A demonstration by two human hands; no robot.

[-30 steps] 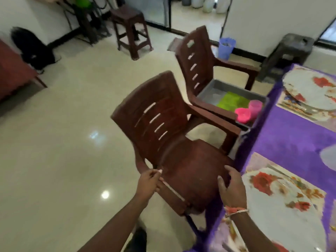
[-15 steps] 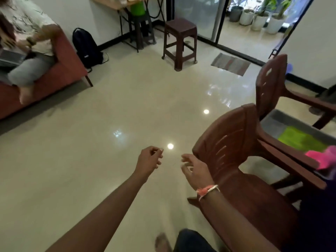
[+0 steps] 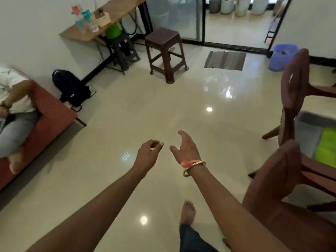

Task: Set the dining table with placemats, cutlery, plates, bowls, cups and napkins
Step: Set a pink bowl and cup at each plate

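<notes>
Both my hands hang in the air over the bare tiled floor and hold nothing. My left hand [image 3: 149, 154] has loosely curled fingers. My right hand [image 3: 185, 147], with a bangle at the wrist, has relaxed, spread fingers. At the right edge a grey tray [image 3: 307, 130] with a green cloth [image 3: 326, 147] in it lies on the seat of the far brown chair [image 3: 294, 91]. The near brown chair [image 3: 278, 180] stands just right of my right forearm. The dining table is out of view.
A brown stool [image 3: 164, 51] stands ahead, with a striped doormat [image 3: 225, 60] by the glass door and a blue bin [image 3: 281, 56] at the right. A black backpack [image 3: 71, 89] leans by the wall. A person sits on a red sofa [image 3: 47, 122] at the left.
I have let go of the near chair and turned left, away from the table. Both hands now hang free over the floor, and the table has left the view.
</notes>
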